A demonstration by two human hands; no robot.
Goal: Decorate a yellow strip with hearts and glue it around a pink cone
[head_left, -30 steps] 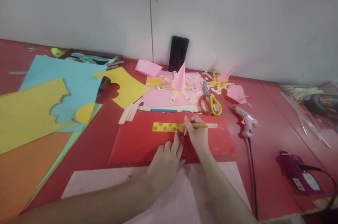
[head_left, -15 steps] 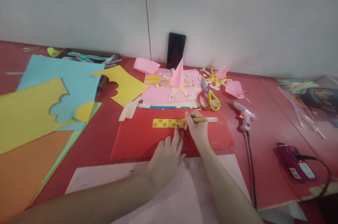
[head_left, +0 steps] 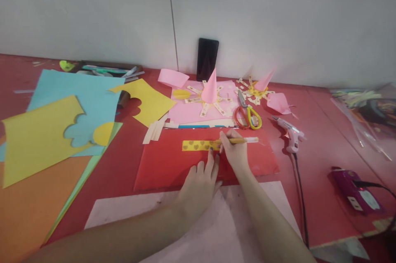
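A yellow paper strip with a row of brown hearts lies on a red board. My left hand rests on the board with its fingers stretched out, the fingertips pressing the strip's lower edge. In my right hand is a golden-yellow pen with a clear end, held nearly flat. Its tip is at the right part of the strip, where my fingers hide the strip's end. Just beyond the board are scissors with one red and one yellow handle.
Behind stand a pink paper cone on star-printed strips and a black phone against the wall. Coloured sheets cover the left. At right lie a pink glue gun with its cord and a purple power box.
The whole view has shifted slightly, so things appear a little farther right. Both hands keep nearly the same place on the strip; the right hand still holds the pen.
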